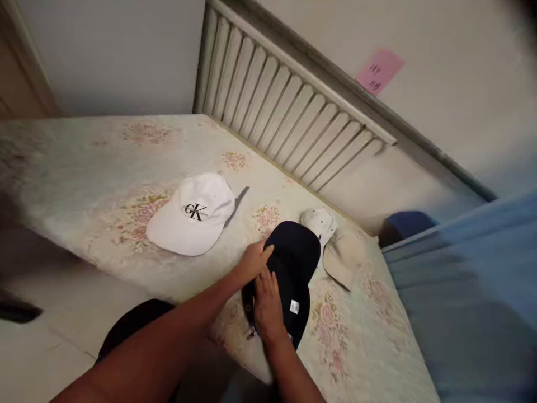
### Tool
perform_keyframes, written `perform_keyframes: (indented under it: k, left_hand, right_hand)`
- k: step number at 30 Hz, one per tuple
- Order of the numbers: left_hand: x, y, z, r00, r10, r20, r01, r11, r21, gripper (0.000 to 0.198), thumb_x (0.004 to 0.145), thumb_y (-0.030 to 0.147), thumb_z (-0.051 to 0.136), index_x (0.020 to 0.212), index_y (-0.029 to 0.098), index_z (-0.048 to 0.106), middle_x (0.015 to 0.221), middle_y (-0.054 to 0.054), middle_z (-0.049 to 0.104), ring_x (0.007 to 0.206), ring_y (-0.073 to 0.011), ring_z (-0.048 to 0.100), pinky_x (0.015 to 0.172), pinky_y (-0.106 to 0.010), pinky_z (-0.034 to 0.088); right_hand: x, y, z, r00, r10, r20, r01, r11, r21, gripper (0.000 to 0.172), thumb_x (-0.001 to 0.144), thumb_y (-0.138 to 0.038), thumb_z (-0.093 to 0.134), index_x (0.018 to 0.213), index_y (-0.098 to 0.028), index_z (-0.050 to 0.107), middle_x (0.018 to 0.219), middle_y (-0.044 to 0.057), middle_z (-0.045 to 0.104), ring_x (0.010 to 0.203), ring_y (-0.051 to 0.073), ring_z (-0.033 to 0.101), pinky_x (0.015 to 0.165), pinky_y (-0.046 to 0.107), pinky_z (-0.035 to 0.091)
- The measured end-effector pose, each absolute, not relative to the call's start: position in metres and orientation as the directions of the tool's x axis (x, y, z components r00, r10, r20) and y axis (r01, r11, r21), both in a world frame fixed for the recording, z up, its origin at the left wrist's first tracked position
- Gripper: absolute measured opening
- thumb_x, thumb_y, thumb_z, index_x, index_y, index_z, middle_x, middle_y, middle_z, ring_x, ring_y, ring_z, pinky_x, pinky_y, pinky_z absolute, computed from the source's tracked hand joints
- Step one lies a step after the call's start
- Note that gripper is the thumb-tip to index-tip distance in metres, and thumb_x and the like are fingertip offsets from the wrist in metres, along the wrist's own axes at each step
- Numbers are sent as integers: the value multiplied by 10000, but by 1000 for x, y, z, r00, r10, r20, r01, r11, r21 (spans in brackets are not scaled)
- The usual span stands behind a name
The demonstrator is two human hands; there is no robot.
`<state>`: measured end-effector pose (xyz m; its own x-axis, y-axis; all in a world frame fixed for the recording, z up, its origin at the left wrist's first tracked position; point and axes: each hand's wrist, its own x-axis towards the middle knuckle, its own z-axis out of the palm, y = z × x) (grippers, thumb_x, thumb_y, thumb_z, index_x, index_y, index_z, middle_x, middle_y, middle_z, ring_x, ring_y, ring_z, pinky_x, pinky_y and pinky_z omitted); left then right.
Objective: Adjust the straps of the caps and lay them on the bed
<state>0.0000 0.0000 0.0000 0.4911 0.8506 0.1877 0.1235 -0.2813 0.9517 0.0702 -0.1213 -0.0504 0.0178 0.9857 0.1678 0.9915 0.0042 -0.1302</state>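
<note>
A dark navy baseball cap [293, 246] lies upside down on the floral cover, brim pointing away and its inside showing with a white label. My left hand [254, 262] grips the cap's left edge where brim and crown meet, thumb on top. Inside the crown, my right hand [268, 302] rests with its fingers stretched flat against the lining, tips close to my left hand. A metal buckle shows at the near end of the strap. To the left sits a white cap [205, 210] with black letters on its front.
Beyond the dark cap are a small white cap [319, 223] and a beige cap [342, 260]. A blue cap [409, 224] is partly hidden behind the blue curtain [461, 291]. A radiator [277, 95] runs along the wall behind the floral-covered surface [104, 162].
</note>
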Motion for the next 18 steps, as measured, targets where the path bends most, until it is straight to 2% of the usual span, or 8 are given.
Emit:
perform_keyframes:
  k: [5, 11, 18]
  left_hand:
    - [-1, -1, -1, 485, 851, 202, 91, -279, 956, 365, 887, 310, 412, 1104, 126, 641, 1080, -91, 679, 1009, -201, 616, 948, -300, 429]
    - [-4, -1, 1, 474, 859, 193, 89, -265, 960, 353, 893, 323, 417, 1098, 148, 645, 1083, -72, 683, 975, -199, 623, 911, -302, 448]
    - [-8, -4, 7, 464, 855, 231, 38, -279, 960, 352, 896, 320, 413, 1097, 140, 639, 1042, -75, 687, 935, -192, 628, 892, -307, 456]
  right_hand:
    - [71, -127, -55, 67, 964, 256, 987, -27, -157, 537, 840, -98, 404, 1376, -66, 390, 1447, 151, 388, 1377, 235, 277, 1131, 486, 248]
    - [73, -128, -62, 152, 923, 353, 979, -91, -183, 430, 909, -205, 403, 1310, -77, 492, 1357, 172, 500, 1310, 254, 400, 1080, 481, 340]
    - [72, -125, -61, 184, 932, 312, 976, -134, -175, 443, 906, -198, 409, 1326, -75, 477, 1372, 165, 485, 1320, 259, 383, 1093, 462, 321]
